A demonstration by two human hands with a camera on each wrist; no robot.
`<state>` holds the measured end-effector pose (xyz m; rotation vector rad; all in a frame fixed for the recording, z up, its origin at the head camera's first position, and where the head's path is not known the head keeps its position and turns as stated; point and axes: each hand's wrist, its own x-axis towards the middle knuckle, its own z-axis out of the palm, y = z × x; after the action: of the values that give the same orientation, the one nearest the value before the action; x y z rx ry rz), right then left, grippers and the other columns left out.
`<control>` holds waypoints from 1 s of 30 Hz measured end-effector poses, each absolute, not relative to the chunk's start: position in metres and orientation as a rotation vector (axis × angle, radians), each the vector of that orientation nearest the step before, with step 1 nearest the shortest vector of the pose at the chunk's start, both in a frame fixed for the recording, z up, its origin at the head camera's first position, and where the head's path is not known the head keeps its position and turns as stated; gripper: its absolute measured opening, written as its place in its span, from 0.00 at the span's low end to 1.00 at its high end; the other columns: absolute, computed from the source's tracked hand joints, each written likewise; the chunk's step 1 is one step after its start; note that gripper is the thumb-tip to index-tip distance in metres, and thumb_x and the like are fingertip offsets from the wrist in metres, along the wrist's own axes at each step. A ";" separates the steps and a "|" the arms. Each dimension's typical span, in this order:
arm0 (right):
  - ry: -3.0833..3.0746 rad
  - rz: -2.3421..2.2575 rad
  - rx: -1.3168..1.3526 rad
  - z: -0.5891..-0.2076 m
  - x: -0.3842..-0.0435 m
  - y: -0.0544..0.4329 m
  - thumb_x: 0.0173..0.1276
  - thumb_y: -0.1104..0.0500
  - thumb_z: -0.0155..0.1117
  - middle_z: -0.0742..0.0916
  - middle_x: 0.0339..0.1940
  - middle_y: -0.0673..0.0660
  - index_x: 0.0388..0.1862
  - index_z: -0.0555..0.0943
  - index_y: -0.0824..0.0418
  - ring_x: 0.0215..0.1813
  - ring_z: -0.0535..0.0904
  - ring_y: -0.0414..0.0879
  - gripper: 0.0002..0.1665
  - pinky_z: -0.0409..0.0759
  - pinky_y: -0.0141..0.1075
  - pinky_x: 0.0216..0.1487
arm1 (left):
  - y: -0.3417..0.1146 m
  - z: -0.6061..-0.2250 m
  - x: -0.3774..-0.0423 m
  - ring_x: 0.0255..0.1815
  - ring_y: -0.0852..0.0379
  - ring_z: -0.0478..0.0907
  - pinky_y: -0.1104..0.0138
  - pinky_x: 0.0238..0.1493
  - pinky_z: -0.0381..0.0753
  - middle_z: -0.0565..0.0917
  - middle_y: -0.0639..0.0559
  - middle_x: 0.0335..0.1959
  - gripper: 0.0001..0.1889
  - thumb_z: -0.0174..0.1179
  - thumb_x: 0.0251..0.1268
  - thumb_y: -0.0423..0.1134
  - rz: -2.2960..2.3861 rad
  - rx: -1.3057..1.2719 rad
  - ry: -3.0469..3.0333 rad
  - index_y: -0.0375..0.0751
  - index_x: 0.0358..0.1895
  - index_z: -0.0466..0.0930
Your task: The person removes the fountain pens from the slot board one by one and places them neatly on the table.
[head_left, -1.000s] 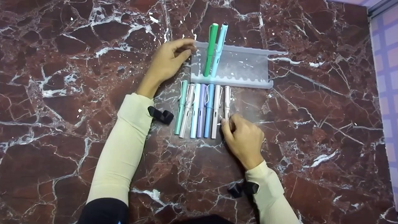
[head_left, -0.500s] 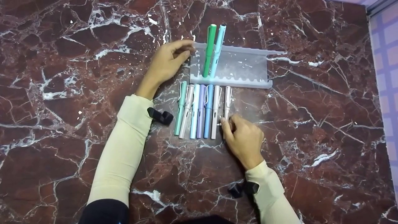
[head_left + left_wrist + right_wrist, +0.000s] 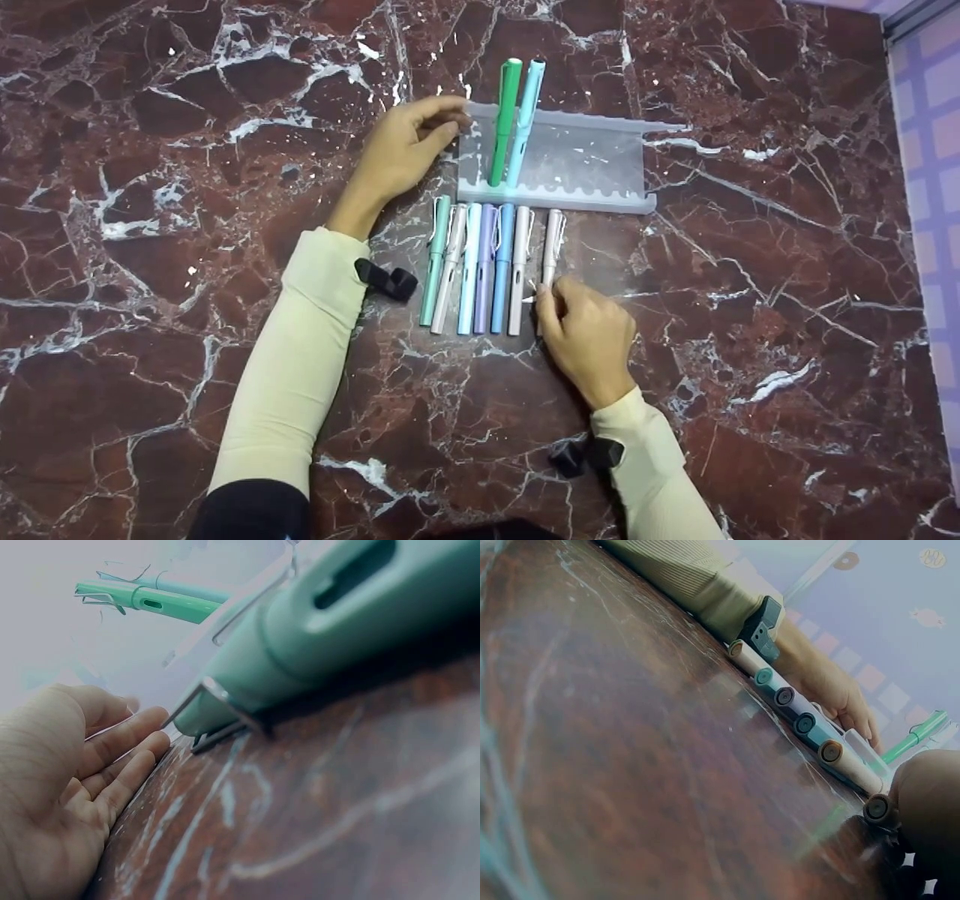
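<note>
My right hand (image 3: 589,334) pinches the lower end of a silver-grey pen (image 3: 553,236), the rightmost of a row, its clip facing right. In the right wrist view the round end of that pen (image 3: 877,808) shows beside the fingers. At the left end of a clear pen rack (image 3: 600,161), my left hand (image 3: 405,146) keeps its fingers loosely bent, fingertips right at the rack's corner. A green pen (image 3: 507,112) and a light blue pen (image 3: 529,112) rest in the rack, side by side near its left end.
Below the rack lies a row of capped pens: mint green (image 3: 436,262), pale grey (image 3: 450,270), white-blue (image 3: 470,270), purple (image 3: 485,270), blue (image 3: 502,270) and grey (image 3: 519,270). They lie close together on the dark red marbled table (image 3: 750,315).
The silver-grey pen in my right hand has turned, its clip swinging to the right, and its capped top has shifted slightly right. My left hand and the rack have stayed almost still.
</note>
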<state>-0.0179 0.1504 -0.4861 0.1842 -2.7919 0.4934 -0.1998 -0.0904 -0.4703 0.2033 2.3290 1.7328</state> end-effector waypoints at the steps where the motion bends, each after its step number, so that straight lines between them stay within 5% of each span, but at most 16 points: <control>1: -2.789 0.491 0.187 -0.486 -0.018 0.150 0.71 0.49 0.55 0.69 0.10 0.50 0.15 0.64 0.54 0.13 0.63 0.48 0.24 0.58 0.40 0.12 | -0.091 -0.470 -0.200 0.45 0.56 0.80 0.68 0.49 0.83 0.84 0.48 0.51 0.17 0.51 0.76 0.32 1.736 0.209 2.331 0.45 0.63 0.79; 17: -2.772 0.516 0.268 -0.486 -0.021 0.149 0.70 0.46 0.56 0.69 0.11 0.48 0.16 0.65 0.52 0.14 0.63 0.45 0.24 0.58 0.38 0.14 | -0.093 -0.467 -0.202 0.43 0.54 0.81 0.67 0.44 0.84 0.84 0.47 0.51 0.18 0.51 0.77 0.33 1.758 0.190 2.291 0.47 0.64 0.78; 30: -2.764 0.508 0.206 -0.487 -0.025 0.146 0.69 0.45 0.60 0.68 0.09 0.47 0.15 0.66 0.53 0.13 0.60 0.44 0.25 0.53 0.35 0.13 | -0.091 -0.469 -0.201 0.45 0.56 0.80 0.69 0.51 0.82 0.84 0.48 0.51 0.17 0.53 0.76 0.33 1.733 0.230 2.351 0.44 0.63 0.79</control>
<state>-0.0255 0.1463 -0.4867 0.2064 -2.7640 0.5079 -0.2005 -0.0908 -0.4692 0.2299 2.3514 1.7330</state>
